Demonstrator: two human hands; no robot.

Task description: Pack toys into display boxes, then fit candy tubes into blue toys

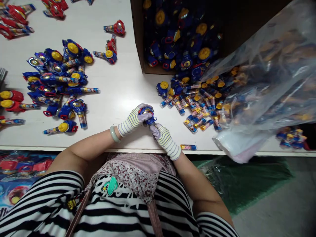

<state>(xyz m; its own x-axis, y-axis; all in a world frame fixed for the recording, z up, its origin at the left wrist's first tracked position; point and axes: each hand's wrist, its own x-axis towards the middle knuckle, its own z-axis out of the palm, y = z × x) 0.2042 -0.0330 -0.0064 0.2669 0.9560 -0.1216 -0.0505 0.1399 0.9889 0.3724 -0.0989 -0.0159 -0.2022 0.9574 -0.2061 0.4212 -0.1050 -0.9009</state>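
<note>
Near the table's front edge, my left hand (133,121), in a striped glove, is closed around a blue toy (149,121) with a round face. My right hand (166,140), gloved too, has its fingers pressed together at the toy's lower end; whether a small tube is between them is hidden. To the right lies a pile of small printed tubes (195,113) with yellow and blue ends. One single tube (188,147) rests at the front edge. A blue toy with a yellow disc (163,89) sits beside the pile.
An open cardboard box (138,39) holds many blue toys. A clear plastic bag (269,82) with more parts covers the right side. Blue toys with tubes attached (56,79) are heaped on the left of the white table (118,89), with red ones (18,14) farther left.
</note>
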